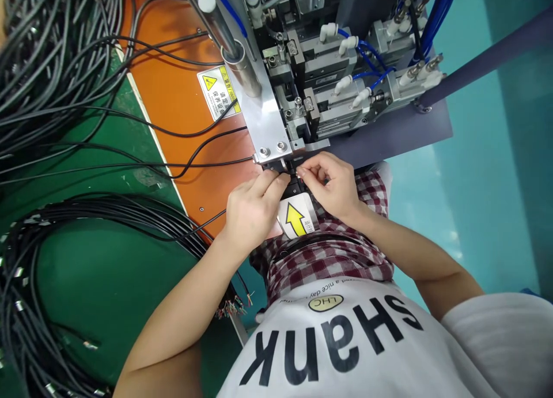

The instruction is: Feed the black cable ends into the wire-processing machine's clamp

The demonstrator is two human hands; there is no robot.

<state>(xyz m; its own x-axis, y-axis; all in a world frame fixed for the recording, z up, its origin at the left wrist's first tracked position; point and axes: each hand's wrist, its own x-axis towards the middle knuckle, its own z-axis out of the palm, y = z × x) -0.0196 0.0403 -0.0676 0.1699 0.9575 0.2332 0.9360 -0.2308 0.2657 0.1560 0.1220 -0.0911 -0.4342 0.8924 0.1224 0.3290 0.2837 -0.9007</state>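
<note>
My left hand (254,211) lies at the front of a metal machine (265,113), its fingers closed and pointing down at a small dark fixture (294,188). A black cable (213,218) runs from the left under this hand, which seems to grip it; the gripped part is hidden. Across the fixture, my right hand (334,185) pinches thumb and forefinger together. Something tiny and pale shows at those fingertips, too small to name. Just below both hands sits a white label with a yellow arrow (295,216).
Black cables heap up on the green surface (108,265) at upper left, and a cable coil (26,271) with stripped ends lies lower left. An orange board (173,156) carries a warning label (219,93). Air cylinders (337,69) with blue hoses stand at upper right.
</note>
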